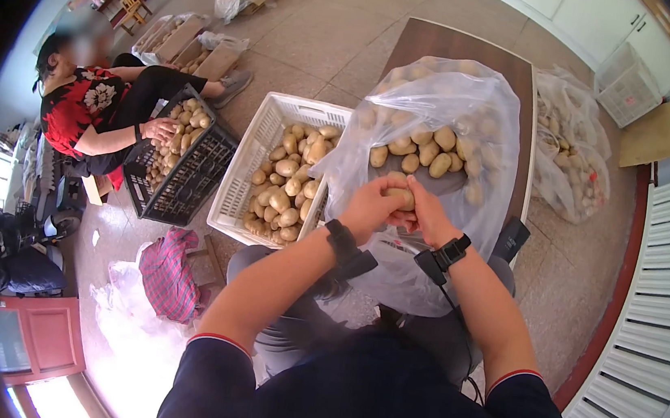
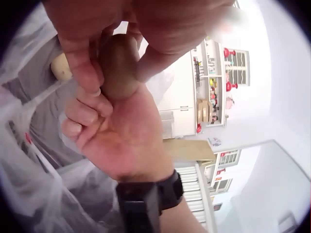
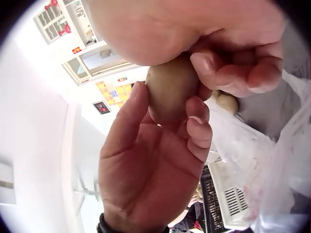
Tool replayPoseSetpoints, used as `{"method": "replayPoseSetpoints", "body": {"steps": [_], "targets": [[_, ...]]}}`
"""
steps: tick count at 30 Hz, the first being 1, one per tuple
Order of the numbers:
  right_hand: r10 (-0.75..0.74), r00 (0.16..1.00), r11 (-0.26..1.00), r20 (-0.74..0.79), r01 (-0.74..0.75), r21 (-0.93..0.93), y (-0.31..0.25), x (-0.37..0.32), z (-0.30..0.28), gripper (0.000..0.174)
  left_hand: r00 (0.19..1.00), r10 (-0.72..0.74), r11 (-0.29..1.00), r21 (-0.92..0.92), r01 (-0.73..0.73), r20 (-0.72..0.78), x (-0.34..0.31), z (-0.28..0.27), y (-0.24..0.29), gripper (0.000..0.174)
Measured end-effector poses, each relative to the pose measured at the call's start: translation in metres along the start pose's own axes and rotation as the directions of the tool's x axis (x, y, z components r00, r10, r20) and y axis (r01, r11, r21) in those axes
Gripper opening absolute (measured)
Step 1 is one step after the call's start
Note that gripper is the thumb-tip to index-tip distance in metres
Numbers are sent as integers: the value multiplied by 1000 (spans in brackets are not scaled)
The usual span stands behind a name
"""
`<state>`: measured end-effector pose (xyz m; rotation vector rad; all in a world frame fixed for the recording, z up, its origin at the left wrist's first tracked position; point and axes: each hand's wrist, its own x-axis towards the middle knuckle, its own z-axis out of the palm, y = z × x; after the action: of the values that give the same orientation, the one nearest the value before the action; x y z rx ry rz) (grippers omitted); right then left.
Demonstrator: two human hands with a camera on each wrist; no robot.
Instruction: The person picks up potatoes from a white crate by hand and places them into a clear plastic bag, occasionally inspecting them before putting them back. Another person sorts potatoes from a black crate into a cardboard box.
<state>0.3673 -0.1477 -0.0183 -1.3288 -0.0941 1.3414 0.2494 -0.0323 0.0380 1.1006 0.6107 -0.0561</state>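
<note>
Between the two hands is one smooth, light brown potato [image 3: 171, 90], held up over the open mouth of a clear plastic bag [image 1: 489, 103]. My left hand [image 1: 373, 207] pinches it, the thumb on one side and curled fingers on the other, as the right wrist view shows. My right hand [image 1: 430, 216] holds the same potato from the opposite side; its fingers [image 2: 80, 114] are curled in the left wrist view. Parts of the potato are hidden behind the fingers. Inside the bag, several potatoes [image 1: 440, 164] lie just beyond the hands.
A white crate [image 1: 231, 190] of potatoes stands at the left of the bag. Farther left, a seated person [image 1: 88, 114] reaches into a black crate [image 1: 196, 174] of potatoes. Filled plastic bags [image 1: 574, 152] sit on the right. The bag lies over a brown board [image 1: 426, 43].
</note>
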Motion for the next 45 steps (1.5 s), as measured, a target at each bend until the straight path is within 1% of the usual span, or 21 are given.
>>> {"method": "replayPoseSetpoints", "body": {"steps": [1,3,5,6,7,8,9,12,14,18,20,28,31,33,37,39,40,41,42,43,45], "targets": [[-13,1000,998,-8,12,-63,-5,2,-2,41,1000,-3,1000,0,3,-7,4,-2,-7,40],[-24,1000,992,-11,22,-120,-5,9,-3,42,999,-33,975,-220,23,-40,14,-12,-34,34],[-275,955,908,-108,221,-357,4,24,-6,34,997,-58,956,-291,42,-48,13,-17,-46,32],[-268,958,910,-104,217,-353,10,32,-10,34,995,-84,929,-365,59,-53,11,-20,-54,31],[-502,863,693,-57,361,-624,14,38,-13,26,994,-87,929,-364,60,-58,13,-22,-65,31],[-689,722,377,62,429,-821,16,45,-16,26,994,-92,923,-381,61,-62,18,-25,-73,30],[-691,720,379,61,433,-818,14,44,-15,26,993,-97,915,-398,63,-65,19,-24,-75,29],[-678,724,242,127,382,-892,14,44,-14,35,986,-116,938,-340,70,-118,24,-23,-79,29],[-660,705,112,260,435,-894,19,50,-18,44,986,-120,939,-335,75,-117,31,-29,-84,30],[-564,765,57,310,410,-910,15,51,-16,46,967,-139,953,-292,74,-211,33,-37,-85,32],[-497,829,3,258,298,-955,12,46,-12,50,964,-144,946,-317,68,-222,34,-40,-84,32],[-560,797,-103,227,205,-973,37,48,-13,42,984,-63,908,-418,-14,-169,27,-41,-64,28],[-557,797,-110,236,211,-971,47,48,-18,41,972,23,875,-466,-133,-233,19,-49,-44,26],[-598,772,47,216,302,-952,51,44,-20,39,913,130,771,-540,-339,-387,14,-58,-36,27],[-574,806,135,145,268,-954,52,42,-24,40,848,181,718,-522,-460,-499,19,-94,-37,28],[-552,834,447,16,312,-838,58,52,-33,42,760,109,560,-592,-579,-641,26,-121,-42,32],[-553,833,447,15,312,-838,49,47,-30,42,760,110,560,-592,-579,-640,32,-130,-47,32],[-395,911,709,-120,219,-670,41,43,-26,42,721,49,563,-576,-592,-692,38,-140,-54,32],[-195,959,895,-204,89,-437,33,38,-21,43,677,-12,568,-562,-601,-736,43,-148,-61,33],[-199,957,895,-211,90,-436,28,34,-20,43,682,-11,569,-565,-597,-731,46,-153,-66,33],[-131,972,971,-197,86,-222,19,25,-23,44,621,-107,540,-570,-619,-776,53,-159,-74,34]]}}
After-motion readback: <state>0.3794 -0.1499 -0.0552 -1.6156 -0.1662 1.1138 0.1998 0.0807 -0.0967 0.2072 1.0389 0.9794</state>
